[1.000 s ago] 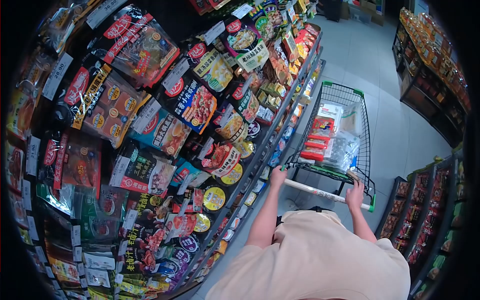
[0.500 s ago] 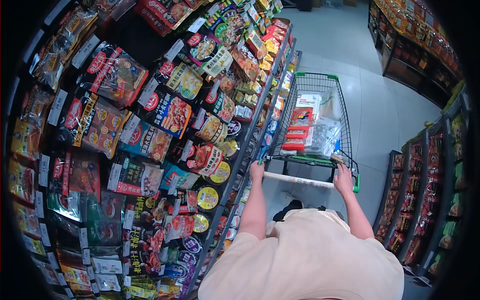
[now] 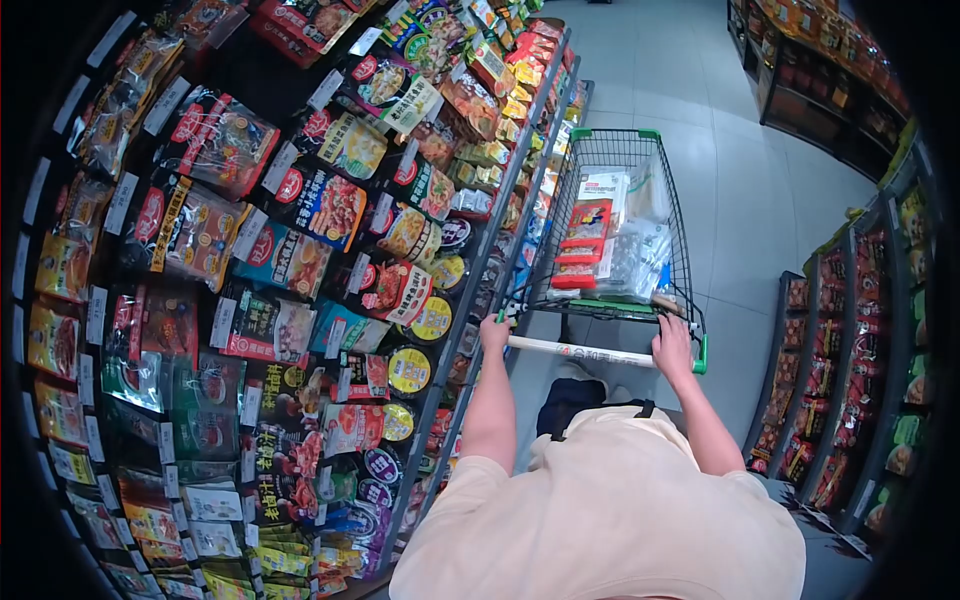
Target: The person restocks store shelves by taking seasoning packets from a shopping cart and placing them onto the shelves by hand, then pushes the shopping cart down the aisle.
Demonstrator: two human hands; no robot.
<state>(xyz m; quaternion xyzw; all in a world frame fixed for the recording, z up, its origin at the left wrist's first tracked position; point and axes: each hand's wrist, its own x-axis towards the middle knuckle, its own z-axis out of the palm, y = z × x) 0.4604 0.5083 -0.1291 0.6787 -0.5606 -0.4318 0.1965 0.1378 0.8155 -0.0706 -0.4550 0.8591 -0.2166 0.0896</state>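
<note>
My left hand [image 3: 494, 333] is wrapped around the left end of a pale shopping cart handle [image 3: 585, 352]. At the handle's right end, my right hand [image 3: 673, 348] grips it with the fingers curled over the top. The shopping cart [image 3: 683, 220] is dark wire with green corners and stands in front of me. Inside lie red packets [image 3: 587, 220], a white printed package [image 3: 602, 186] and clear plastic packaging [image 3: 640, 258] with greyish contents, too unclear to name. A small brownish object [image 3: 664, 302] sits at the basket's near right edge, close to my right hand.
Along my left runs a tall shelf [image 3: 470, 300] of seasoning packets and round tubs with price tags, close to the cart's left side. More shelves of packets [image 3: 835, 370] stand on the right. Grey tiled floor [image 3: 735, 200] stretches ahead, with another display [image 3: 830, 90] at the far right.
The cart and both hands sit slightly further left and higher in view. More of a dark trouser leg and shoe shows below the handle. Both hands stay on the handle.
</note>
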